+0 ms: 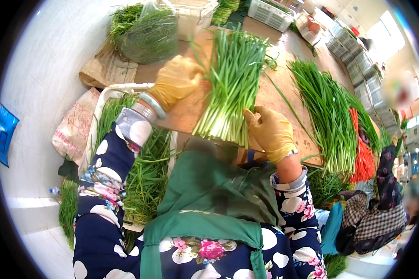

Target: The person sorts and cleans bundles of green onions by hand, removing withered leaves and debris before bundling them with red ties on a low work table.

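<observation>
A thick bundle of green leafy stalks, seemingly garlic chives (232,83), lies on a wooden board (276,101), pale stem ends towards me. Left of the bundle is my left hand (179,78), in a yellow glove, fingers curled and slightly blurred; whether it grips anything is unclear. My right hand (270,130), gloved alike, is at the bundle's lower right edge, thumb and forefinger pinched close to the stems; what lies between them cannot be made out. Further right on the board rests a second bundle (326,115), beside a bunch of red ties (363,157).
A white crate (103,101) of loose greens stands by my left arm. Beyond the board are a clear plastic bag of greens (150,35) and white crates (270,15). A person in a checked garment (380,223) is at the right.
</observation>
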Demonstrator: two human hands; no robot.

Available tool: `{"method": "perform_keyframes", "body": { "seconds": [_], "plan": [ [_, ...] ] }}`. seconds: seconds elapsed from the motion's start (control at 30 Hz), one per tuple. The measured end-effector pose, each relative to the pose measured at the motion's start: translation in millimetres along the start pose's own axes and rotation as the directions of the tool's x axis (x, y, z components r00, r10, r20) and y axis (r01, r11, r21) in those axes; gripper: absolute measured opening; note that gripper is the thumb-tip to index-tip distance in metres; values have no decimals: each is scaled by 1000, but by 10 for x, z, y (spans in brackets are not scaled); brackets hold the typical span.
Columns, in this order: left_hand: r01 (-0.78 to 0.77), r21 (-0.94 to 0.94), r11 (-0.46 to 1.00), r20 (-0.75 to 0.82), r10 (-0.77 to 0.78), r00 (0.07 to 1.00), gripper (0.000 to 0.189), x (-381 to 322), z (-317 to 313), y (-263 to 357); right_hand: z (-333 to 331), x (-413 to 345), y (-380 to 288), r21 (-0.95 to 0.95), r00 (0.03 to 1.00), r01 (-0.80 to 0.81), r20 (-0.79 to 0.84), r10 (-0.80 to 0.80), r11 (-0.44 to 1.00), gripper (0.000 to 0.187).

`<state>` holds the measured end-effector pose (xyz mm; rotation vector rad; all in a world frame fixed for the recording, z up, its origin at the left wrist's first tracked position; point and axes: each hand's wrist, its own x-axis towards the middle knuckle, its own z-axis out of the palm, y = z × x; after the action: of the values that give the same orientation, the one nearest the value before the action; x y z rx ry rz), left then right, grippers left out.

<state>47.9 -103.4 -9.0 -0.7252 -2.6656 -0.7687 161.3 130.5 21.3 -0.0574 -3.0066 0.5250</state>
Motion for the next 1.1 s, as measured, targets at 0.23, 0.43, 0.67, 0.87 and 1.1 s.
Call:
{"method": "perform_keyframes", "body": {
  "seconds": [0.23,0.43,0.67,0.87,1.1],
  "plan": [
    [-306,296,905,53,304,951,22,97,256,33,73,61,330,79,985,-90,-137,100,993,29],
    [-389,359,848,176,347,921,22,2,176,-24,261,231,228,133,979,-39,-192,65,990,20],
    [-282,507,815,429,45,902,47,102,-60,385,185,177,387,179,990,-26,-129,50,983,20],
    [-200,619,760,451,-135,882,62,242,-272,358,-607,-872,1154,2,839,-50,-543,43,999,21],
    [-183,421,888,222,94,970,58,255,-567,122,-747,-1263,2038,-336,889,-356,-409,205,872,24]
  ]
}}
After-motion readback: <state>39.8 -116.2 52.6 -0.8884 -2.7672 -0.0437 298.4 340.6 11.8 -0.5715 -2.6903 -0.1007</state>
